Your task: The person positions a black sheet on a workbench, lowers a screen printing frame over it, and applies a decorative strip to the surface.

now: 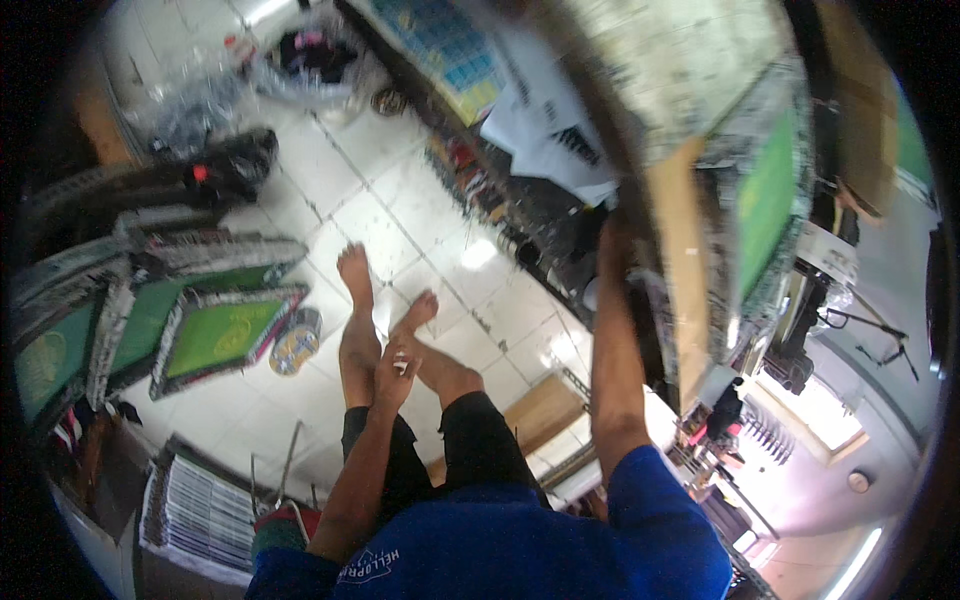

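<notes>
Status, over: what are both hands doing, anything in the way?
Left hand: seems to hold a small white thing. Right arm: stretched forward, grip unclear. Green frames at left, apart from both.

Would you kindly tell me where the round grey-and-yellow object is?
The round object is left of centre in the head view, between a bright green framed screen and the person's left shin.

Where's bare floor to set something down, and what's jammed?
Free: white floor tiles between the right foot and the dark low shelf; another patch between the green screen frame and the striped sheet stack. Crowded: left side, with more frames; upper left, plastic bags; the shelf, with papers.
</notes>
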`<move>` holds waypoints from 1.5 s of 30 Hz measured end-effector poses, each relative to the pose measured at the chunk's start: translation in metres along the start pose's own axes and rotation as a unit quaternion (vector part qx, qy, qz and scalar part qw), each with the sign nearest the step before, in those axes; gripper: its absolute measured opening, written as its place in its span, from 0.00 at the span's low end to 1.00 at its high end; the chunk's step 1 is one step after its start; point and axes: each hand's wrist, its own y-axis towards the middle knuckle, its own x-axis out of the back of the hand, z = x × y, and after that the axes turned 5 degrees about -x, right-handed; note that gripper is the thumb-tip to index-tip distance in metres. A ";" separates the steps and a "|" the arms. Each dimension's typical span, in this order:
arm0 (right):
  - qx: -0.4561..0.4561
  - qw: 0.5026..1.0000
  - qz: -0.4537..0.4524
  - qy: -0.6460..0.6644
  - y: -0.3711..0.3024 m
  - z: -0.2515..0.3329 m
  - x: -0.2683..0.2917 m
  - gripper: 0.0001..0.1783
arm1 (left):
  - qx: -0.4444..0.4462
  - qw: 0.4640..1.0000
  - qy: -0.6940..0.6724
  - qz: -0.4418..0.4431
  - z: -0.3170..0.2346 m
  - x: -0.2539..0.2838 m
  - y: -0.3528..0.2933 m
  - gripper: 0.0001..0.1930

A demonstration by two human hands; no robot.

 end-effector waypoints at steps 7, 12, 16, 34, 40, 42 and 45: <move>0.110 0.970 0.212 -0.047 -0.185 0.020 0.089 0.45 | -0.040 0.999 0.008 0.009 -0.110 0.041 -0.007 0.28; 0.141 0.980 0.140 0.027 -0.219 0.053 0.188 0.37 | -0.177 0.980 0.048 0.073 -0.209 0.055 0.032 0.26; 0.111 0.977 -0.183 -0.017 -0.163 0.049 0.232 0.40 | -0.302 0.946 0.096 0.065 -0.376 0.029 0.057 0.24; -0.150 0.980 -0.125 0.045 -0.012 -0.009 0.272 0.30 | -0.521 0.722 0.444 0.103 -0.568 -0.108 0.106 0.72; -0.130 0.978 -0.134 0.090 0.016 -0.011 0.278 0.32 | -0.507 0.735 0.440 0.094 -0.577 -0.124 0.117 0.70; -0.123 0.979 -0.134 0.086 0.027 -0.011 0.279 0.33 | -0.507 0.738 0.437 0.089 -0.580 -0.129 0.123 0.70; -0.122 0.982 -0.122 0.079 0.052 -0.005 0.285 0.34 | -0.507 0.746 0.426 0.075 -0.581 -0.136 0.135 0.68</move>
